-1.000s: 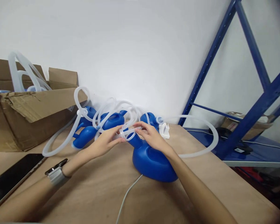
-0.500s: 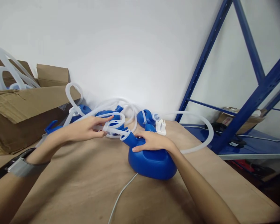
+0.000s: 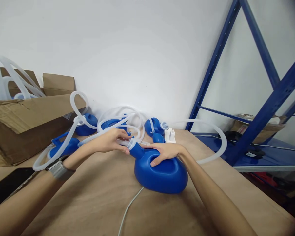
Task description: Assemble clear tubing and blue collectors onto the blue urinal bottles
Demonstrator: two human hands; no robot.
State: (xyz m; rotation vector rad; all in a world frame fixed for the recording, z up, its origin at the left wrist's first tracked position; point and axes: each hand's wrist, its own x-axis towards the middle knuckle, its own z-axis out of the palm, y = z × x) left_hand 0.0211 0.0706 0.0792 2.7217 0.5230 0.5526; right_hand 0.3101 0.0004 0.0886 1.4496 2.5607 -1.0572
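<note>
A blue plastic jug (image 3: 159, 178) with a moulded handle lies on the wooden table, its neck angled up to the left. Over its handle and top side rests my right hand (image 3: 167, 151), gripping it with the thumb in front. My left hand (image 3: 113, 141) pinches a translucent cap (image 3: 131, 144) at the jug's mouth; whether it is fully seated I cannot tell. A translucent hose (image 3: 123, 142) shows at the cap, partly hidden by my fingers. Close behind the right hand are a small blue bulb (image 3: 158, 137) and a white plug adapter (image 3: 170, 135).
More blue jugs (image 3: 86, 124) with looped hoses (image 3: 137, 114) lie along the wall. A cardboard box (image 3: 39, 113) holding hoses stands on the left, near a black phone-like slab (image 3: 11, 185). A white cable (image 3: 130, 205) crosses the table. Blue shelving (image 3: 254, 129) stands at right.
My left hand has moved right, bringing the cap from behind the neck onto the jug's mouth. My right hand has shifted slightly on the jug, which stays in place.
</note>
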